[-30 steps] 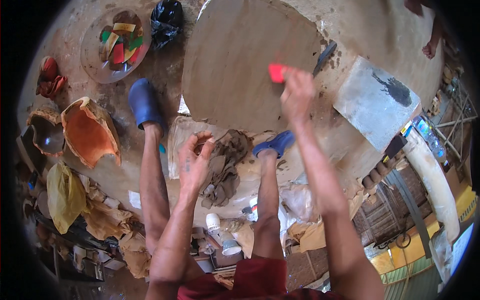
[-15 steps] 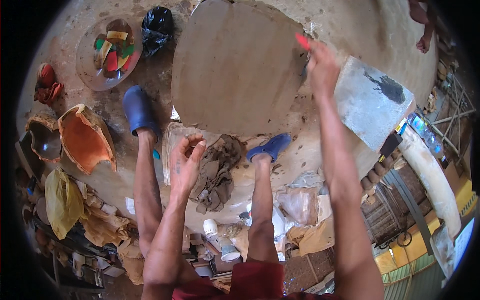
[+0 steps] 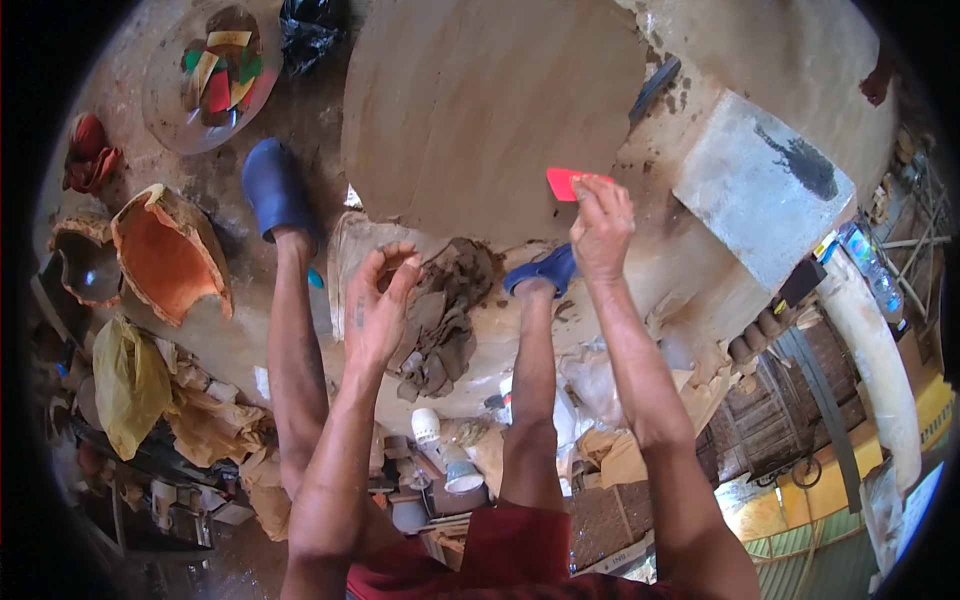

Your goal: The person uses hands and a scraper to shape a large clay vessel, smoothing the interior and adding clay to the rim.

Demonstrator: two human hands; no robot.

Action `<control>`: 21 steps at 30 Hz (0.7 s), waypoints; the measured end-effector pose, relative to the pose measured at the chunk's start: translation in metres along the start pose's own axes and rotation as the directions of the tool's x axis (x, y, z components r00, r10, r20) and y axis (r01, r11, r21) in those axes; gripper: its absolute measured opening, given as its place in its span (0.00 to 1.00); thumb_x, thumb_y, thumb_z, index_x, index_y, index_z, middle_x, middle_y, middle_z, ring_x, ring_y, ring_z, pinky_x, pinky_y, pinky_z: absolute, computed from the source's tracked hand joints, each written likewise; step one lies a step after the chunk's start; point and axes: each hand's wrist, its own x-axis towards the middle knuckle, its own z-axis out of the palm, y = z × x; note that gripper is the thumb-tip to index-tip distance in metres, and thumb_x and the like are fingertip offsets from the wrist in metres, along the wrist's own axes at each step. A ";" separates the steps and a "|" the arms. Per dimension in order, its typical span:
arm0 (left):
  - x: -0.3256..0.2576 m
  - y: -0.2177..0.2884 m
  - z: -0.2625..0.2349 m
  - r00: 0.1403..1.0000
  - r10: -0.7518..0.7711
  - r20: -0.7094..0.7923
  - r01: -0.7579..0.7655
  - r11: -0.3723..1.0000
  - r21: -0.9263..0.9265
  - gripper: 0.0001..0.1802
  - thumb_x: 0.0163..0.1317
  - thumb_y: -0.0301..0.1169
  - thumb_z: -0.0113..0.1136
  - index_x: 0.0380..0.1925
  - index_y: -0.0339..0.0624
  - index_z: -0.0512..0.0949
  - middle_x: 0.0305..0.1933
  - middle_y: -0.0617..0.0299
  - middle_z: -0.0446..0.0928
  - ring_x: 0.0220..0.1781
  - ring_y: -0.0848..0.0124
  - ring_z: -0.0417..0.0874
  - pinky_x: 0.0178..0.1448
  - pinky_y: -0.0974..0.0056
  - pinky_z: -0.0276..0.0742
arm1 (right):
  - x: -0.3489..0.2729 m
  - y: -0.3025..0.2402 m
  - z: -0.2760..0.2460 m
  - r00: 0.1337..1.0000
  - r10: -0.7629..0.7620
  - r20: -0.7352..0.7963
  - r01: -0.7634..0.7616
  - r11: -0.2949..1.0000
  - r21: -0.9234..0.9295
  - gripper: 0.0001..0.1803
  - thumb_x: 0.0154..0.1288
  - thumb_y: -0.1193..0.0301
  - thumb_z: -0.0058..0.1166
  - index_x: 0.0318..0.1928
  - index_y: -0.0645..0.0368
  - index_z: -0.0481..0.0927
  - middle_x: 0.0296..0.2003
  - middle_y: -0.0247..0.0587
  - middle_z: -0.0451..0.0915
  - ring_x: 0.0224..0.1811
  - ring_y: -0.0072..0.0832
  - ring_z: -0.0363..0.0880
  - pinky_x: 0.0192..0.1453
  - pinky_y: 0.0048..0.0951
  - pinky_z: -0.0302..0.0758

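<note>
In my right hand (image 3: pixel 603 225) is a small flat red scraper (image 3: pixel 562 184), pinched between fingers and thumb. It is over the near right part of a wide, smooth brown clay slab (image 3: pixel 480 110); whether it touches the clay I cannot tell. My left hand (image 3: pixel 378 305) hovers above a folded cloth, its fingers loosely curled, with a gap before the thumb and nothing held. Beside that hand lies a heap of torn clay scraps (image 3: pixel 440 320). A dark strip-shaped tool (image 3: pixel 655 88) rests at the slab's right edge.
A clear bowl (image 3: pixel 155 110) of coloured scrapers stands at far left, by a black plastic bag (image 3: pixel 312 35). Broken orange pot pieces (image 3: pixel 170 255) lie nearer. On the right are a grey board (image 3: pixel 760 190) and a plastic bottle (image 3: pixel 872 265). My feet, in blue clogs (image 3: pixel 275 190), flank the clay scraps.
My right hand has come from the slab's far right edge back toward me and left, still holding the red scraper. My left hand has barely moved; its fingers have parted slightly. The view has shifted.
</note>
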 end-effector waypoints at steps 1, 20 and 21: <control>0.000 0.004 -0.001 1.000 0.007 -0.011 -0.007 1.000 -0.017 0.22 0.77 0.39 0.65 0.61 0.34 0.80 0.56 0.57 0.86 0.53 0.73 0.86 0.54 0.69 0.79 | -0.014 -0.012 0.005 0.998 0.066 -0.009 -0.066 0.997 0.034 0.20 0.59 0.84 0.61 0.51 0.58 0.90 0.49 0.41 0.88 0.55 0.40 0.85 0.62 0.46 0.80; -0.004 0.048 -0.027 0.996 0.051 -0.067 -0.058 0.991 -0.117 0.16 0.76 0.33 0.65 0.57 0.35 0.83 0.49 0.60 0.87 0.51 0.72 0.88 0.53 0.68 0.82 | -0.041 -0.124 0.046 0.671 0.735 -0.096 -0.719 0.677 0.153 0.12 0.69 0.78 0.59 0.51 0.63 0.89 0.40 0.46 0.81 0.41 0.43 0.83 0.45 0.43 0.80; -0.007 0.049 -0.032 0.995 0.057 -0.076 -0.067 0.989 -0.132 0.16 0.76 0.32 0.65 0.57 0.35 0.83 0.49 0.60 0.87 0.50 0.73 0.88 0.53 0.68 0.82 | -0.036 -0.148 0.050 0.726 0.680 -0.106 -0.661 0.731 0.166 0.12 0.70 0.78 0.59 0.51 0.63 0.88 0.37 0.45 0.78 0.38 0.42 0.81 0.42 0.45 0.78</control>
